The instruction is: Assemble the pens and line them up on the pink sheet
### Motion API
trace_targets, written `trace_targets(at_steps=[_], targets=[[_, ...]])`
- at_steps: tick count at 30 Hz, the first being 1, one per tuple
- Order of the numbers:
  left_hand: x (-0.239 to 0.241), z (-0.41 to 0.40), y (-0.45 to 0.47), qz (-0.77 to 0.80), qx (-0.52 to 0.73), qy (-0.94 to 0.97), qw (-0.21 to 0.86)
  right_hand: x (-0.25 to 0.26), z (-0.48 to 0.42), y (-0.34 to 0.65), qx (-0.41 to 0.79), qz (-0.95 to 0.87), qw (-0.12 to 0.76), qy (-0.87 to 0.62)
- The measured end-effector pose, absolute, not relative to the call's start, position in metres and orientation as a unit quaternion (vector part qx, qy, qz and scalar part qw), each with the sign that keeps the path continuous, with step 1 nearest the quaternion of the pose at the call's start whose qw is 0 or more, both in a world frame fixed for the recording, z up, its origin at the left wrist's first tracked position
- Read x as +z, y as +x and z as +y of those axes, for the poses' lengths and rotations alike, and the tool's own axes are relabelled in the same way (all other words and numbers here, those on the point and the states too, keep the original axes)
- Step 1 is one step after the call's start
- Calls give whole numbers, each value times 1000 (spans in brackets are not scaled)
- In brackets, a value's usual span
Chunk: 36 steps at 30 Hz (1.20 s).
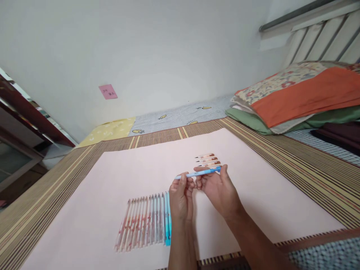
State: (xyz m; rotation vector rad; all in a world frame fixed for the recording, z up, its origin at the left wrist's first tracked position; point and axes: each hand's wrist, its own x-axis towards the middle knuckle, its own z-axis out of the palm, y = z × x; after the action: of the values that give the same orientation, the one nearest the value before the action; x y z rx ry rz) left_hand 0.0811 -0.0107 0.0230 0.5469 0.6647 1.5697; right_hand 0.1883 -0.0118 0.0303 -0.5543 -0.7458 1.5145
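Both hands hold a light blue pen (198, 173) crosswise above a large pale pink sheet (112, 176). My left hand (181, 197) pinches the pen's left end with closed fingers. My right hand (218, 187) grips its right end between thumb and fingers. Just beyond the pen lie several brown-and-cream pens (208, 159) side by side. To the left of my left hand, a neat row of several pens (146, 221) lies on the sheet, mostly pink-and-white, with two blue ones at its right edge.
The sheet lies on a striped woven mat (309, 165) on a bed. Folded orange, floral and green bedding (298, 97) is stacked at the right. A white wall (157, 52) with a pink note (108, 91) stands behind. A dark wooden shelf (19, 112) is at the left.
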Motion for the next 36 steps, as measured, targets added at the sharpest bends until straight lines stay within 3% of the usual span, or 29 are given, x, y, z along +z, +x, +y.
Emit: trace_targets(at_steps=[27, 36], targets=[[32, -13, 80, 282, 673, 262, 632, 22, -11, 201, 745, -280, 581, -171], [28, -10, 64, 342, 679, 286, 584, 20, -10, 215, 688, -404, 535, -278]])
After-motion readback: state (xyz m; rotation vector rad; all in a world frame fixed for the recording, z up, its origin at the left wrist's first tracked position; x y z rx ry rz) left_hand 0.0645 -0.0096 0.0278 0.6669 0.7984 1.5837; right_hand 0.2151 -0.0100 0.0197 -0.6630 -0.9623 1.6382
